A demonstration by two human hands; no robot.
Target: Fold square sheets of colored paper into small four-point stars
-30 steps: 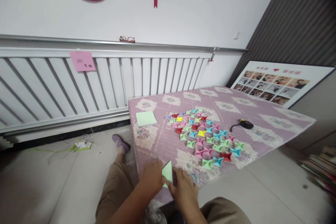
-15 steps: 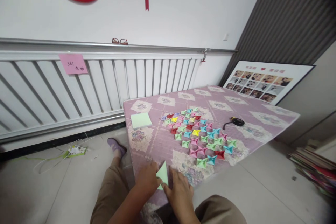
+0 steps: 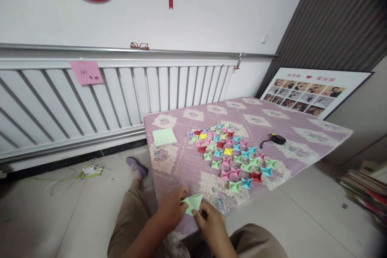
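Observation:
A partly folded sheet of light green paper (image 3: 193, 203) is held between my two hands over the near edge of the table. My left hand (image 3: 175, 205) pinches its left side, with fingers curled behind it. At its lower right edge, my right hand (image 3: 210, 217) grips it between thumb and bent fingers. Beyond them, several small folded paper stars (image 3: 228, 151) in green, pink, blue, red and yellow stand in rows on the cloth. A stack of light green paper (image 3: 164, 137) lies near the table's left edge.
The table wears a purple flowered cloth (image 3: 181, 161). A black coiled object (image 3: 277, 139) lies at its right. Behind is a white radiator (image 3: 169, 88) with glasses (image 3: 139, 46) on the pipe above. A power strip (image 3: 92, 171) with cables rests on the floor at left.
The green paper has been turned from a pointed, upright position to a tilted one, lifted between both hands. My right fingers have curled in from lying flatter beside it.

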